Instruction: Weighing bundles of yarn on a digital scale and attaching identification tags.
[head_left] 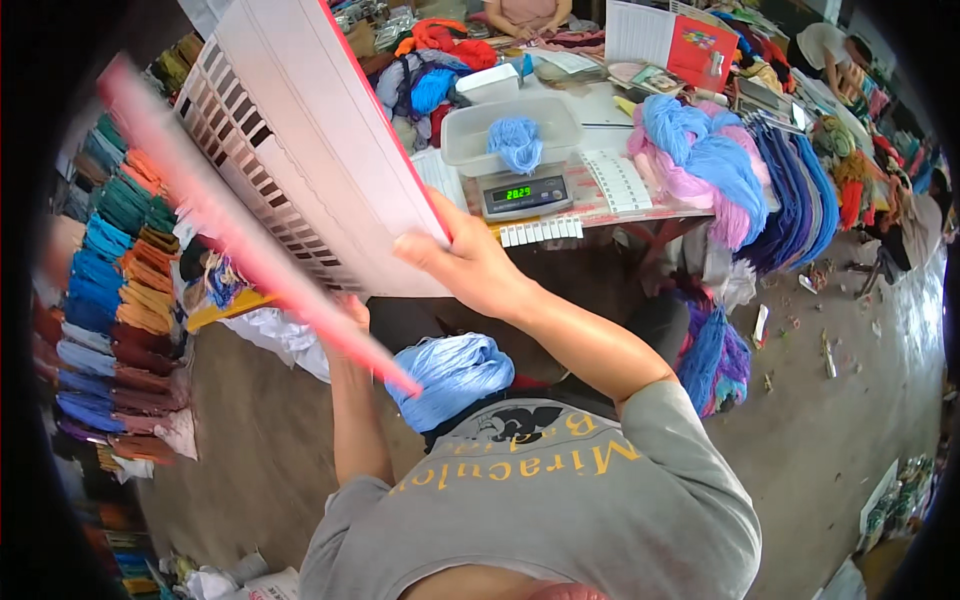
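A large red-covered folder (330, 150) stands half open in front of me, its white inner page lined with rows of small dark and grey swatches. My right hand (468, 258) grips its right edge, thumb on the page and fingers behind. At the lower edge, my left hand (355, 312) holds the folder from below, mostly hidden by the blurred red cover. A light blue skein of yarn (455, 375) rests on my lap, just under the folder. On the table, a clear plastic tub (462, 150) with a small blue yarn bundle (516, 143) sits on a digital scale (524, 194).
Blue and pink skeins (690, 150) drape over the table's right side. A white card with holes (615, 180) lies beside the scale. Many coloured yarn bundles (110, 290) hang at the left. A person (530, 12) sits across the table; another person (830, 55) bends at far right.
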